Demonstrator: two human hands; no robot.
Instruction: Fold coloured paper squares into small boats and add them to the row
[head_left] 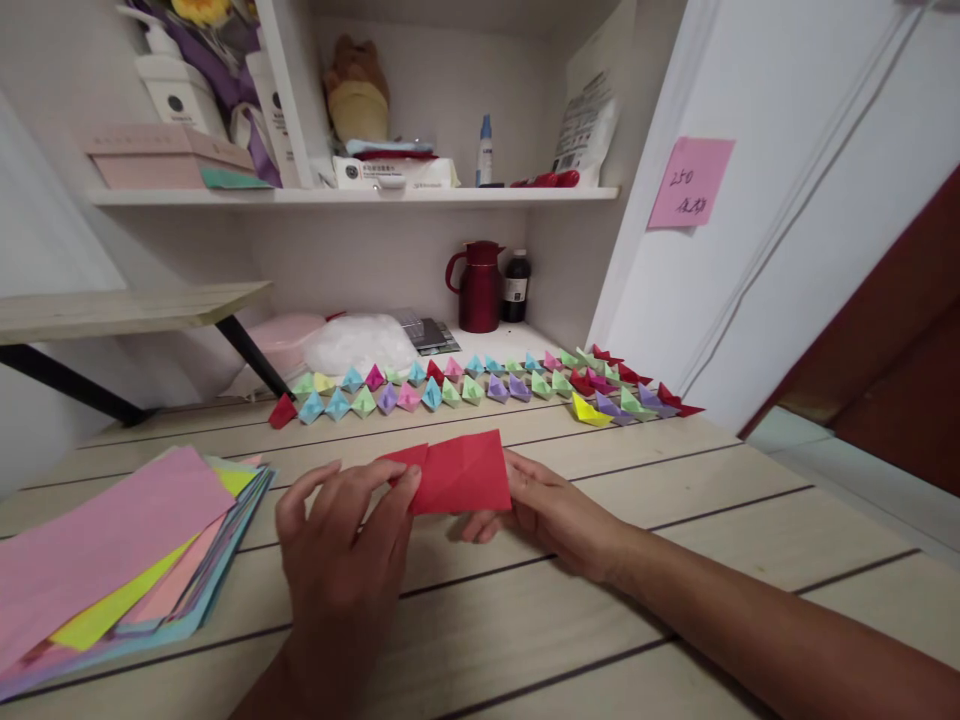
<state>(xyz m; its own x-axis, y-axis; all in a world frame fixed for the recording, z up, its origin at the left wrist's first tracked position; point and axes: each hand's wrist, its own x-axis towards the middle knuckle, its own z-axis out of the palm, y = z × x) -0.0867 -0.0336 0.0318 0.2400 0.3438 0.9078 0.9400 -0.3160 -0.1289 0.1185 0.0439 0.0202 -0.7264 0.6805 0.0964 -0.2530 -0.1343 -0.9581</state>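
Note:
A red sheet of paper (pixel 465 475), folded into a small rectangle with creases across it, is held above the table between both hands. My left hand (pixel 345 535) pinches its left end, with the thumb on the near face. At the right end my right hand (pixel 547 505) grips the paper from behind, its fingers partly hidden by it. Beyond the hands, rows of small folded paper boats (pixel 409 397) in several colours stand along the back of the table. A yellow boat (pixel 591 411) sits at the front of the right-hand group.
A stack of coloured paper (pixel 127 540) lies at the left on the plank-patterned table (pixel 600 630). Behind the boats are a plastic bag (pixel 360 343), a dark red jug (pixel 479 288) and a dark bottle (pixel 516 287). A small raised shelf (pixel 135 310) stands at the left.

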